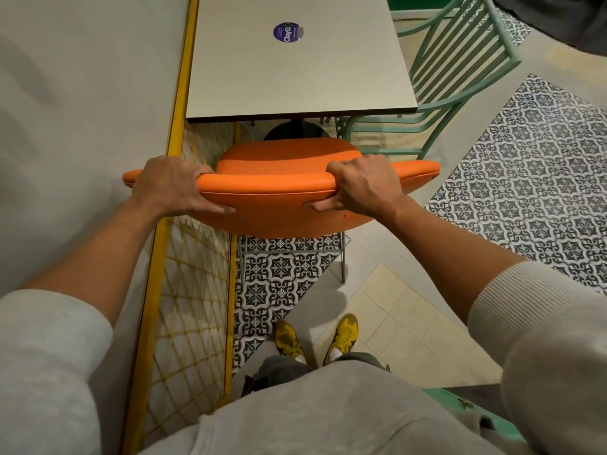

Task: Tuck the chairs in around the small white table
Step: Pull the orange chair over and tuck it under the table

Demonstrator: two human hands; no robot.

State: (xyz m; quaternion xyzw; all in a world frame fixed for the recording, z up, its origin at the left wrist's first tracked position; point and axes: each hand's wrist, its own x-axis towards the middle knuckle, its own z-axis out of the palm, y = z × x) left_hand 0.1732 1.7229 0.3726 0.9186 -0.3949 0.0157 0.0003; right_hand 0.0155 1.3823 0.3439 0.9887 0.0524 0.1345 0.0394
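Both hands hold the curved top edge of the orange padded chair (279, 188) in the middle of the frame: the left hand (170, 185) is wrapped around the back near its left end, fingers over the top and thumb on the near side, and the right hand (364, 183) grips it the same way near its right end. The chair's seat faces the small square white table (295, 70) in the upper middle, with its front edge close to the table's near edge, not yet under it. A round purple sticker (286, 32) sits on the tabletop. At the upper right, a mint green metal chair with thin slats (460, 70) stands beside the table's right side, partly under it. A yellow wire mesh fence (190, 274) runs close along the left. Most of the orange chair's legs are hidden, and the table's dark base (297, 129) only peeks out. Yellow shoes (315, 338) stand on patterned floor tiles (532, 178) at the bottom.
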